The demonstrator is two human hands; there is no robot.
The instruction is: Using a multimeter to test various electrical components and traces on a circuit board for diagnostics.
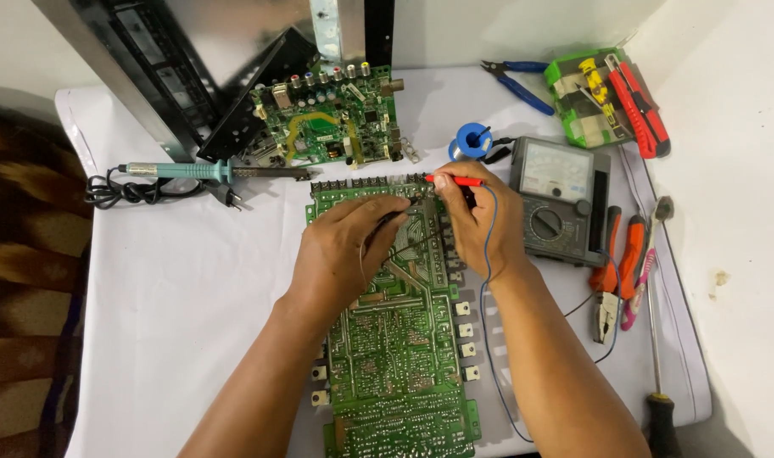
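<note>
A long green circuit board [395,356] lies solder-side up on the white table [175,288]. My left hand [340,250] rests on its upper part and holds a black probe [393,219], tip down on the board. My right hand [480,225] grips a red probe [455,180], its tip touching the board's top edge. A thin blue lead [486,280] runs down from the red probe. A grey analog multimeter [561,199] sits just right of my right hand.
A smaller green board [332,119] with connectors lies behind, beside a black metal frame [149,76]. A teal soldering iron [192,171] lies left. A solder spool [472,140], blue cutters [514,80], green tool case [603,97], orange pliers [611,271] and a screwdriver [658,399] are on the right.
</note>
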